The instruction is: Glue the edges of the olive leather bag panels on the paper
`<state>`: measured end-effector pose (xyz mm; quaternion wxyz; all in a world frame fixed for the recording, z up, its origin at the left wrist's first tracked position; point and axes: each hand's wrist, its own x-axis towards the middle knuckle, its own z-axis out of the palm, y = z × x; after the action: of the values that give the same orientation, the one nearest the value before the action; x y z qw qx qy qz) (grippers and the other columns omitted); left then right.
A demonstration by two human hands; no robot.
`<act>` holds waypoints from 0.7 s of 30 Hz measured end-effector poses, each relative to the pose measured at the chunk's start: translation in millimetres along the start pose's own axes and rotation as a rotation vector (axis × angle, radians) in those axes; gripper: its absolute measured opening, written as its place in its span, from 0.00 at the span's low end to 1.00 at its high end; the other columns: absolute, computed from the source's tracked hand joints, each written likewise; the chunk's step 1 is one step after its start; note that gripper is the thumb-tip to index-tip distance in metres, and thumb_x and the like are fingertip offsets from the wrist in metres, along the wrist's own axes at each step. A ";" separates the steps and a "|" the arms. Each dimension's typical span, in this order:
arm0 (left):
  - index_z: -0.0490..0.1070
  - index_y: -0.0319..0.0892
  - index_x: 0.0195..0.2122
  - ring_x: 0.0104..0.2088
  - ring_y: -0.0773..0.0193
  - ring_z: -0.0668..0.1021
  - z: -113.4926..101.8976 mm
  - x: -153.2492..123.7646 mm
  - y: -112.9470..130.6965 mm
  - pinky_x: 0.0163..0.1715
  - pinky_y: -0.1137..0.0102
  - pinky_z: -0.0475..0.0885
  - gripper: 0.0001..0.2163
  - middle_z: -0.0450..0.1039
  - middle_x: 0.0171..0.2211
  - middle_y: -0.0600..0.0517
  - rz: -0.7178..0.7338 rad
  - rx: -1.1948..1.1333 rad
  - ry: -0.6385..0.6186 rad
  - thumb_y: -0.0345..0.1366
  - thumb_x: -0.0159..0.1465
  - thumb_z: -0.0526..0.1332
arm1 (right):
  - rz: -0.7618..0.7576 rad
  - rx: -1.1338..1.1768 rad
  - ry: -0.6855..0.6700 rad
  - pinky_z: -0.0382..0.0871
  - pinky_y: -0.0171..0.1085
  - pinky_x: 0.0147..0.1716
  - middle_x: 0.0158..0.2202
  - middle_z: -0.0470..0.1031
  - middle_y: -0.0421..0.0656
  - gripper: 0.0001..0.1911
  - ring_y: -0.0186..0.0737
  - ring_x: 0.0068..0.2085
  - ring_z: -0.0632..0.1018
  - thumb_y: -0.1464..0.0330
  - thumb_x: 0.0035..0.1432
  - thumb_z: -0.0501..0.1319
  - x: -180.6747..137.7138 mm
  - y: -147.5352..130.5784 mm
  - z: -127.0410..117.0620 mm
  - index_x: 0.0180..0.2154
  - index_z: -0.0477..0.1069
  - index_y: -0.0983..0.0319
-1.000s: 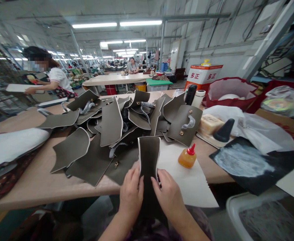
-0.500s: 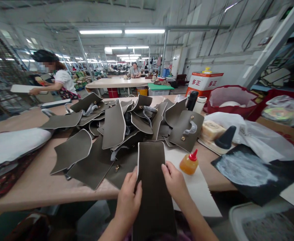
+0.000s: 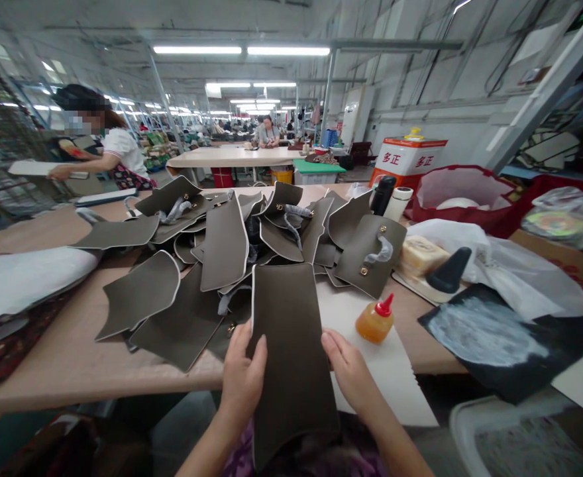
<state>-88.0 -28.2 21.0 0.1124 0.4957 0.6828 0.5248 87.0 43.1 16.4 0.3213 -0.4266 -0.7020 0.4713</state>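
A dark olive leather panel (image 3: 291, 344) with a white edge is held flat over the near edge of the table (image 3: 63, 364), the left hand (image 3: 244, 381) pinching its left side and the right hand (image 3: 351, 374) its right. At 12 o'clock from it lies a pile of leather pieces (image 3: 222, 245). At 2 o'clock an orange bottle (image 3: 375, 320) with a red cap stands on a white sheet (image 3: 395, 391).

leather panel (image 3: 291, 344) hid fingertips of left hand (image 3: 244, 383) and right hand (image 3: 352, 374); lower pieces of the leather pile (image 3: 222, 245) lay covered; white bin (image 3: 475, 417) was cut by the frame's edge.
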 end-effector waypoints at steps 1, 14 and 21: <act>0.65 0.42 0.46 0.44 0.59 0.70 0.9 3.1 -0.8 0.46 0.63 0.65 0.13 0.68 0.41 0.48 -0.011 -0.001 0.003 0.35 0.61 0.52 | 0.012 -0.017 -0.005 0.65 0.34 0.33 0.31 0.71 0.42 0.17 0.40 0.34 0.73 0.57 0.60 0.45 -7.1 -1.5 1.0 0.37 0.65 0.61; 0.67 0.43 0.45 0.45 0.59 0.71 12.2 8.3 -1.1 0.47 0.63 0.65 0.13 0.69 0.42 0.48 -0.043 -0.043 0.009 0.36 0.59 0.55 | -0.187 -0.498 0.247 0.56 0.34 0.21 0.19 0.67 0.39 0.18 0.36 0.20 0.69 0.60 0.62 0.42 -18.5 -8.1 14.5 0.28 0.62 0.60; 0.66 0.46 0.49 0.48 0.53 0.72 9.4 -6.0 1.6 0.45 0.62 0.70 0.21 0.70 0.48 0.47 -0.230 -0.420 0.048 0.42 0.54 0.61 | -0.077 -0.164 0.291 0.64 0.30 0.23 0.21 0.69 0.40 0.18 0.37 0.24 0.72 0.55 0.58 0.47 13.2 6.7 -5.4 0.25 0.63 0.59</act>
<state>-77.9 -27.4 16.1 0.2559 0.3676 0.6130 0.6508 87.9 58.5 12.7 0.4015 -0.4879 -0.6998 0.3331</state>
